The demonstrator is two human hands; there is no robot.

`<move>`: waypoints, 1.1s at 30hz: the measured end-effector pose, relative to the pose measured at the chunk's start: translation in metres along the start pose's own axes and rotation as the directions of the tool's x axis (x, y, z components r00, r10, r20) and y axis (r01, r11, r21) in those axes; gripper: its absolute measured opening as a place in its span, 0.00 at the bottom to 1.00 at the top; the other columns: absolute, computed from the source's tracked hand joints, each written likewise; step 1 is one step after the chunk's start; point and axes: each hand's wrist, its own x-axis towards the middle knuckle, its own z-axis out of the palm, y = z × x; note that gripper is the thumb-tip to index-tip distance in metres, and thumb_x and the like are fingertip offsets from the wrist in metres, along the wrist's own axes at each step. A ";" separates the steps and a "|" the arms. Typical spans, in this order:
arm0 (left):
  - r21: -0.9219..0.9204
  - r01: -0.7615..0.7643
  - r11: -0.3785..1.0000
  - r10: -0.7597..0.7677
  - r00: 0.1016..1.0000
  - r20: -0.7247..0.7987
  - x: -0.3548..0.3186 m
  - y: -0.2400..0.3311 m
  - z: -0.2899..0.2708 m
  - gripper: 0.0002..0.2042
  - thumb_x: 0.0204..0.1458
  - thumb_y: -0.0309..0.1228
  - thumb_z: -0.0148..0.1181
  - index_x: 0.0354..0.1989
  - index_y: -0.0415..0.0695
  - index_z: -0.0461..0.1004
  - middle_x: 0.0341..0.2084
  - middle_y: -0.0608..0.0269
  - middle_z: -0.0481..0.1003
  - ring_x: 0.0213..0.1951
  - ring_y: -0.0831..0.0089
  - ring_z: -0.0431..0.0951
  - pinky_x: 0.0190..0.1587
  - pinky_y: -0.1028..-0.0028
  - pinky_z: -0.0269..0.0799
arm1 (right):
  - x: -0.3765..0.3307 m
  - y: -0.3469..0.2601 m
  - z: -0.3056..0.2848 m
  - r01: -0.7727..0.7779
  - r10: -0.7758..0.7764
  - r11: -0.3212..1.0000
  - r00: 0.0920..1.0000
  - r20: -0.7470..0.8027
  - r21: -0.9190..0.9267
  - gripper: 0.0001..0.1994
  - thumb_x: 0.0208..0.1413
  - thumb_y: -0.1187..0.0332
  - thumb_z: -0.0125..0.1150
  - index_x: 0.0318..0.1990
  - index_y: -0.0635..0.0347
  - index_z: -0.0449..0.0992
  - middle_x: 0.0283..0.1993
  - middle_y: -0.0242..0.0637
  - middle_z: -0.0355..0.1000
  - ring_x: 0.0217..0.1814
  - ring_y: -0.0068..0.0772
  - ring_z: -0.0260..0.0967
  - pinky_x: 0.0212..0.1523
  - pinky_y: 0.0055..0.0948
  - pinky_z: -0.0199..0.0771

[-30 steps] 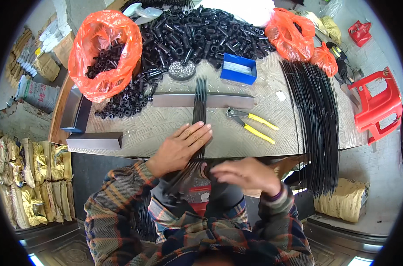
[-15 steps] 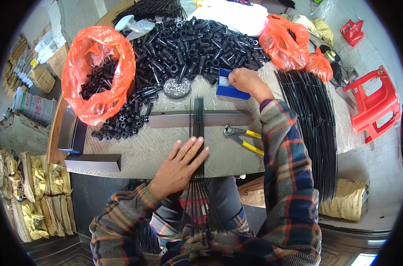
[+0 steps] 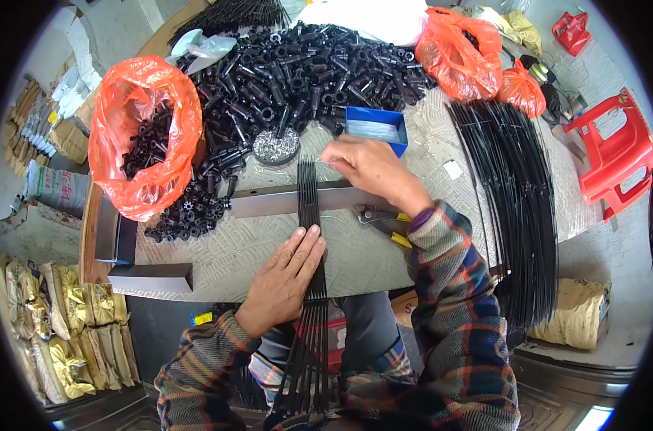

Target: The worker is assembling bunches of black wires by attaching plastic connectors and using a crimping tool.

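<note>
My left hand (image 3: pixel 283 280) lies flat with stretched fingers on a row of long thin black rods (image 3: pixel 307 190), side by side. The rods cross a dark metal bar (image 3: pixel 265 202) and run down over the table edge toward my lap. My right hand (image 3: pixel 375 172) is closed in a pinch beside the rods' far tips, with a thin pale wire-like piece showing at its fingertips. Behind it stands a blue box (image 3: pixel 399 149) holding thin pale strands. Yellow-handled pliers (image 3: pixel 369 215) lie under my right wrist. A round dish of small shiny bits (image 3: pixel 276 148) stands left of the rod tips.
A big heap of black tubular parts (image 3: pixel 319 68) covers the table's back. An orange bag of parts (image 3: pixel 182 154) stands left, with more orange bags (image 3: pixel 459 61) back right. A bundle of black rods (image 3: pixel 517 187) lies right, near a red stool (image 3: pixel 606 154).
My right hand has left the blue box and moved toward me and left, to the rod tips. My left hand stays on the rods. The view has shifted slightly.
</note>
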 end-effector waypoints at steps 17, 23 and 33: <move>0.056 -0.012 0.998 0.009 0.999 0.053 0.004 0.000 0.000 0.37 0.36 0.27 0.54 0.61 0.37 0.52 0.62 0.50 0.50 0.64 0.54 0.50 0.63 0.63 0.50 | -0.007 0.012 0.007 -0.011 0.009 0.994 1.000 -0.015 -0.113 0.08 0.45 0.72 0.56 0.34 0.49 0.78 0.27 0.38 0.70 0.29 0.47 0.70 0.27 0.40 0.68; 0.118 -0.030 0.993 0.017 0.994 0.110 0.011 0.004 -0.006 0.37 0.38 0.30 0.55 0.62 0.42 0.52 0.63 0.53 0.50 0.64 0.57 0.49 0.64 0.62 0.45 | -0.009 0.013 -0.003 -0.003 0.008 0.962 1.000 0.018 -0.273 0.10 0.46 0.74 0.53 0.34 0.48 0.78 0.29 0.36 0.70 0.29 0.44 0.71 0.26 0.40 0.69; -0.011 -0.011 1.000 0.011 0.998 0.065 0.014 0.010 -0.011 0.35 0.41 0.34 0.55 0.62 0.41 0.52 0.63 0.53 0.49 0.65 0.58 0.48 0.64 0.63 0.45 | -0.009 0.006 -0.010 -0.015 0.016 0.967 1.000 0.001 -0.255 0.06 0.47 0.72 0.54 0.33 0.50 0.76 0.29 0.35 0.70 0.27 0.44 0.70 0.25 0.39 0.67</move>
